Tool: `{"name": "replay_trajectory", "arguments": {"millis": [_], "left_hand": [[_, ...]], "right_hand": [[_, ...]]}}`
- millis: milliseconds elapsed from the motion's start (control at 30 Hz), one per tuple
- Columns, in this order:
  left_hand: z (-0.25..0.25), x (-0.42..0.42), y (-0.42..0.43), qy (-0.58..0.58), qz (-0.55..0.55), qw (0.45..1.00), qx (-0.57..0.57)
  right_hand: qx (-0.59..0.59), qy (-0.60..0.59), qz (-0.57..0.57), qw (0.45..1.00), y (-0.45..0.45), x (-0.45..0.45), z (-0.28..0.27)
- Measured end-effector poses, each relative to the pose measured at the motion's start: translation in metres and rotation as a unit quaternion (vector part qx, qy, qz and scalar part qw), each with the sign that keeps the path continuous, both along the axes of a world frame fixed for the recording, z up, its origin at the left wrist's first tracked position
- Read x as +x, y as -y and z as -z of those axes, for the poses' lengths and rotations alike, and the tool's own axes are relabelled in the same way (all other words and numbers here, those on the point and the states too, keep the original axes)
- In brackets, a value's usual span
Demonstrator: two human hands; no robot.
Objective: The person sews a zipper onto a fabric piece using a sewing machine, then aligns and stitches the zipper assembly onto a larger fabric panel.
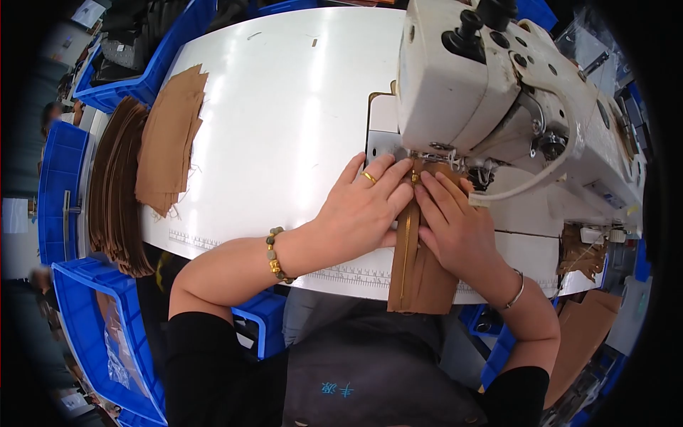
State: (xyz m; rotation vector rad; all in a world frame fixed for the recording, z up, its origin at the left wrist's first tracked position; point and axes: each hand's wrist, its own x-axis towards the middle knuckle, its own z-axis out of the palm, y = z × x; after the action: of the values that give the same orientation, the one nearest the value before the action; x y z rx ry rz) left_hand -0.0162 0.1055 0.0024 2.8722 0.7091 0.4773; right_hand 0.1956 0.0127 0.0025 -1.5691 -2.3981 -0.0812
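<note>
A brown fabric piece with a gold zipper [407, 260] lies under the needle area of a white sewing machine [448, 78] and hangs over the table's front edge. My left hand [366, 203], with a ring on one finger, rests on the piece's left side, fingers spread and pointing at the machine foot. On the right side of the zipper my right hand [455, 224] lies flat on the fabric, its fingertips close to the presser foot. Both hands press from above. The needle itself is hidden.
Brown fabric pieces [169, 139] lie at the white table's [284, 128] left end, beside a thick folded stack [117, 185]. Blue bins [107, 320] stand left and below. More brown pieces [582, 252] are at the right, beyond the machine. A printed ruler runs along the front edge.
</note>
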Motion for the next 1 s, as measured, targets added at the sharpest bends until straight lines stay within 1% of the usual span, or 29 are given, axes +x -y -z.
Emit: {"name": "replay_trajectory", "arguments": {"millis": [267,633,667,733,967,1000], "left_hand": [[0.0015,0.0011,-0.0023,-0.009,0.0,1.0,0.017],[0.0037,0.0043,-0.004,0.007,-0.019,0.999,0.036],[0.0038,0.0045,-0.004,0.007,-0.02,0.999,0.036],[0.004,0.0049,-0.0042,0.02,-0.017,0.999,0.035],[0.0012,0.0049,-0.0046,0.015,-0.015,0.999,0.042],[0.0005,0.0043,-0.0049,0.024,0.001,0.998,0.051]], "right_hand": [[-0.017,-0.003,0.016,1.0,0.0007,0.0027,0.0026],[-0.039,0.001,0.027,0.999,-0.0043,0.0068,-0.0005],[-0.039,0.001,0.026,0.999,-0.0055,0.006,-0.0007],[0.009,-0.045,0.021,0.999,-0.0081,0.0035,-0.0008],[0.001,-0.045,0.018,0.999,-0.007,0.0056,0.0029],[-0.01,-0.043,0.019,0.999,-0.0064,0.0058,0.0031]]}}
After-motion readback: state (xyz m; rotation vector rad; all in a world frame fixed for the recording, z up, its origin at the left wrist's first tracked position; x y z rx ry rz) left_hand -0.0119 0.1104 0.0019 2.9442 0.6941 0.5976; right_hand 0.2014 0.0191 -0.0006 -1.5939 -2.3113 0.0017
